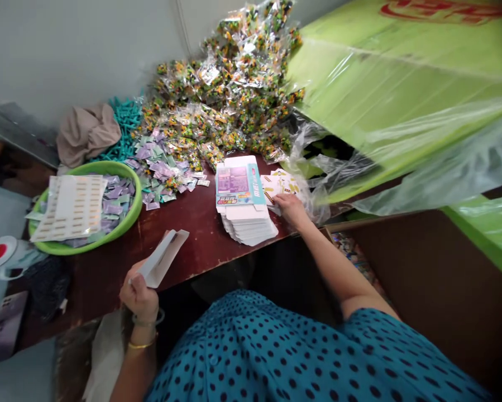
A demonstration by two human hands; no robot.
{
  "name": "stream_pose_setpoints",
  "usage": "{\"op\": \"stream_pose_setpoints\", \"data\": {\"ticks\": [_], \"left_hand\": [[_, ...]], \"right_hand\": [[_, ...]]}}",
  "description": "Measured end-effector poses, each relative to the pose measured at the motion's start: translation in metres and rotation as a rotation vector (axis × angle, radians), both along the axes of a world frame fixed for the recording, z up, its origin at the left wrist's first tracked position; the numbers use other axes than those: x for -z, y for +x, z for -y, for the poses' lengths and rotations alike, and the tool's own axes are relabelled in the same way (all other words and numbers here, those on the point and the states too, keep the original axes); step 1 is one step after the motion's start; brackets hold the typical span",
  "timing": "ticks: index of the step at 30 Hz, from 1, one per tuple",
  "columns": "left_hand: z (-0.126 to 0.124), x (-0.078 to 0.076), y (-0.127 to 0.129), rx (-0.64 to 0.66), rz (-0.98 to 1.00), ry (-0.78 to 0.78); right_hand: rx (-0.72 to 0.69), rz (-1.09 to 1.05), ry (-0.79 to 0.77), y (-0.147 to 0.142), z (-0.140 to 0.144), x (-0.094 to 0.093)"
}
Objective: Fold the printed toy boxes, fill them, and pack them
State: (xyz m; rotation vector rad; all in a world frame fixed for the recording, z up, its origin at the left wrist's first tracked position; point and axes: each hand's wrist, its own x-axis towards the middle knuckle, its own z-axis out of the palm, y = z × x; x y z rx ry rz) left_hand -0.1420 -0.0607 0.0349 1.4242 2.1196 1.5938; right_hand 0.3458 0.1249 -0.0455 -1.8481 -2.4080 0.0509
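Note:
My left hand [140,293] is closed around the lower end of a white carton [165,258], held above the table's front edge with its open end tilted up and away. My right hand [290,209] rests with its fingertips on a pile of printed white sheets [282,184] with green and brown figures; whether it pinches one is hard to see. Just left of that hand lies a stack of flat cartons [248,226], the top one [236,181] showing a purple and teal printed face.
A green basin [138,204] of small sachets, with a sticker sheet [72,206] on top, stands left. Behind are loose sachets [161,162], teal pieces [125,125] and a heap of bagged parts [234,84]. Green plastic-covered sheeting [401,84] fills the right. A mug [18,257] and phone [5,324] lie far left.

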Motion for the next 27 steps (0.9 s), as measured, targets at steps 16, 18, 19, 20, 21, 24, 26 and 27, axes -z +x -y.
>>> {"op": "stream_pose_setpoints", "data": {"ticks": [16, 18, 19, 20, 21, 24, 26, 27], "left_hand": [[0.013, -0.007, 0.014, -0.057, -0.078, -0.048], [0.017, -0.003, 0.009, -0.065, -0.072, -0.053], [0.018, -0.002, 0.007, -0.059, -0.074, -0.051], [0.018, 0.000, 0.006, -0.052, -0.083, -0.049], [0.017, 0.000, 0.006, -0.042, -0.095, -0.048], [0.012, -0.002, 0.011, -0.004, -0.112, -0.047], [0.010, -0.005, 0.015, 0.020, -0.111, -0.045], [0.009, -0.007, 0.016, 0.027, -0.109, -0.044]], "right_hand": [[0.038, 0.012, 0.085, 0.019, 0.000, -0.004], [0.084, -0.001, 0.077, 0.035, 0.003, -0.006], [0.105, -0.007, 0.066, 0.041, 0.003, -0.008], [0.125, -0.014, 0.054, 0.045, 0.000, -0.010], [0.144, -0.020, 0.045, 0.046, -0.004, -0.012], [0.172, -0.041, 0.027, 0.034, -0.027, -0.018], [0.173, -0.053, -0.011, 0.022, -0.046, -0.019], [0.175, -0.057, -0.035, 0.016, -0.055, -0.019]]}}
